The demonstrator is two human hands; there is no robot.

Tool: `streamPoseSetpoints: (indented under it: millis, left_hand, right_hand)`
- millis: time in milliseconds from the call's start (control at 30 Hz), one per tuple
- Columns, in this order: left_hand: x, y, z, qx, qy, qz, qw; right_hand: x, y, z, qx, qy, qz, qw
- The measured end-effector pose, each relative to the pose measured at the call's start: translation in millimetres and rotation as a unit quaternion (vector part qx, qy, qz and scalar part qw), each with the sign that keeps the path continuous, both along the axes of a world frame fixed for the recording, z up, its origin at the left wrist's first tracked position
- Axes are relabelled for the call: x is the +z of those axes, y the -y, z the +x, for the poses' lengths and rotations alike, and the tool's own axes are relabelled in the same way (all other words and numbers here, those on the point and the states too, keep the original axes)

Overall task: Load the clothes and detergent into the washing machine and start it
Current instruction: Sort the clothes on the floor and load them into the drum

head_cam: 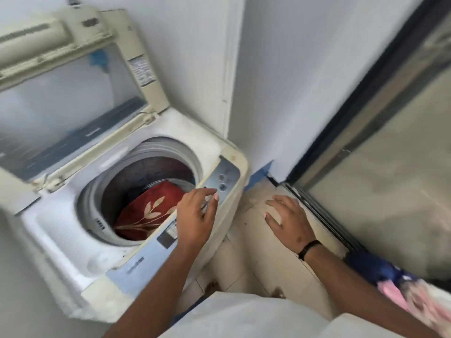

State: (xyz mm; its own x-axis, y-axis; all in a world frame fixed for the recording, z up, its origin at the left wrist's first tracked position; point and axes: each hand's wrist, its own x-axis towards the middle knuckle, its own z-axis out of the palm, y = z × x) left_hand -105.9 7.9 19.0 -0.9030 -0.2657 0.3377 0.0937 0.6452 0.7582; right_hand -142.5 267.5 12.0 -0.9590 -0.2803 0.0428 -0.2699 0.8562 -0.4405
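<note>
A white top-loading washing machine (61,240) stands at the left with its lid (73,93) raised. Inside the drum lies a red cloth with a pale leaf pattern (148,211). My left hand (195,215) hovers with relaxed fingers over the front control panel (219,186) and holds nothing. My right hand (288,220) hangs flat and empty over the tiled floor, right of the machine, with a black band on its wrist. A pile of blue and pink clothes (395,286) lies at the lower right. No detergent is in view.
A white wall corner (234,69) stands right behind the machine. A dark-framed glass sliding door (366,118) runs along the right side. Worn floor tiles (251,240) fill the gap between machine and door. The picture is blurred by motion.
</note>
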Motion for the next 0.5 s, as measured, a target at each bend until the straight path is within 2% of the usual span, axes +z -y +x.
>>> streamPoseSetpoints:
  millis: [67,133,333,500]
  left_hand:
    - [1.8,-31.6,-11.0,-0.069,0.014,0.020,0.997]
    - [-1.3,-67.2,-18.4,-0.156,0.071,0.040,0.984]
    - [-29.0,-190.8,-11.3,-0.372,0.248,-0.016,0.894]
    - [-32.6,-301.6,29.8,-0.468,0.266,-0.057,0.841]
  right_hand:
    - [0.4,-37.9,21.7,-0.064,0.016,-0.009,0.998]
    - [-0.3,-77.2,45.7,-0.121,0.028,-0.019,0.992]
    - [-2.6,-187.0,141.6,-0.293,0.029,-0.050,0.954]
    - [-4.4,-270.0,233.0,-0.424,0.038,-0.047,0.904]
